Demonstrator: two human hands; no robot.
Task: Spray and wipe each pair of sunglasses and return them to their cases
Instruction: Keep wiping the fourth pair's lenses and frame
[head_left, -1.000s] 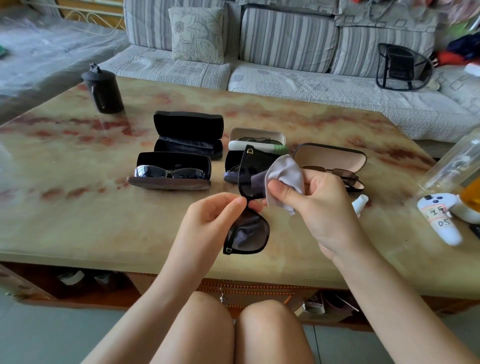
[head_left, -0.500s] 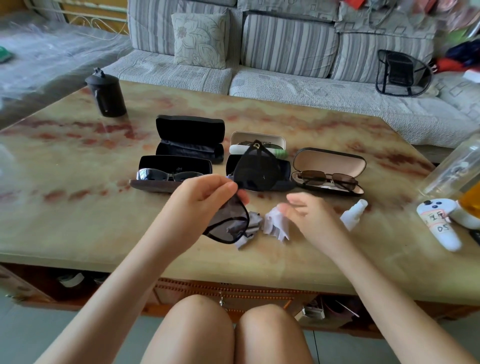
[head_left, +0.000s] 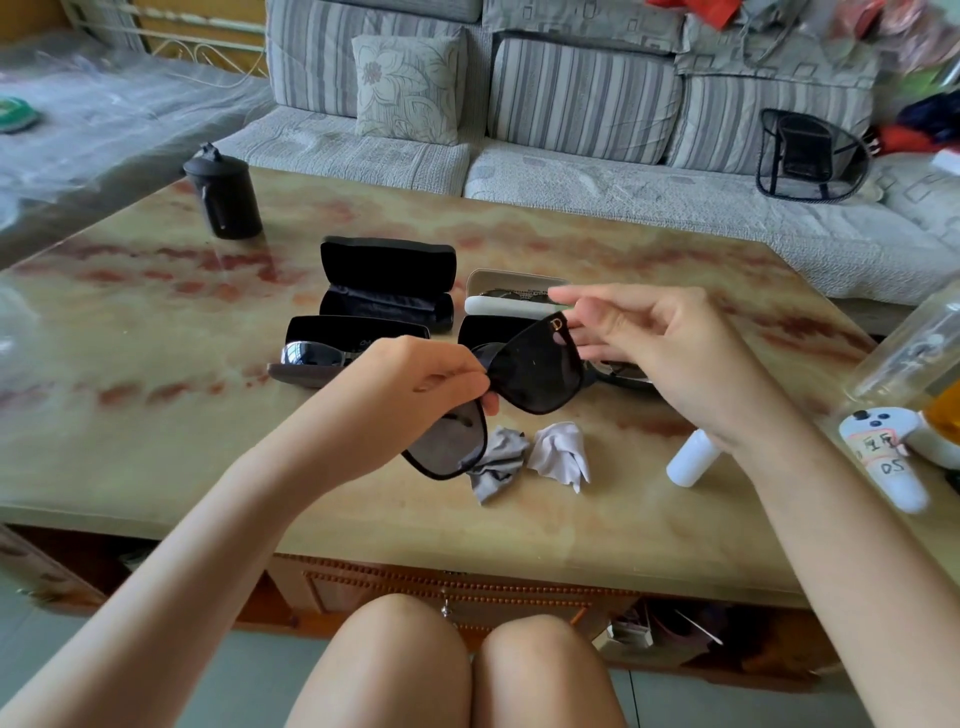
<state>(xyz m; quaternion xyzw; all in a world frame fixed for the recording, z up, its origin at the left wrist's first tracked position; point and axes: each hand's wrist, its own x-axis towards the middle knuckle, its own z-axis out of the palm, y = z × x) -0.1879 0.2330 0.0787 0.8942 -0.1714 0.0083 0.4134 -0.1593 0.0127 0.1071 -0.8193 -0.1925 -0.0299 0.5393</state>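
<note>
Pinching the sunglasses at the bridge above the cloth, the left hand grips, the right hand loosely open alongside; wiping seems done, casing remains.

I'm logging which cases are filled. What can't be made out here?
Head view:
- Black case: interior hidden behind the held sunglasses.
- Rightmost sunglasses: mostly covered, with their case, by the right hand.
- White case: contents blurred, partly behind fingertips.
- Spray bottle: upper end behind the right wrist.
</note>
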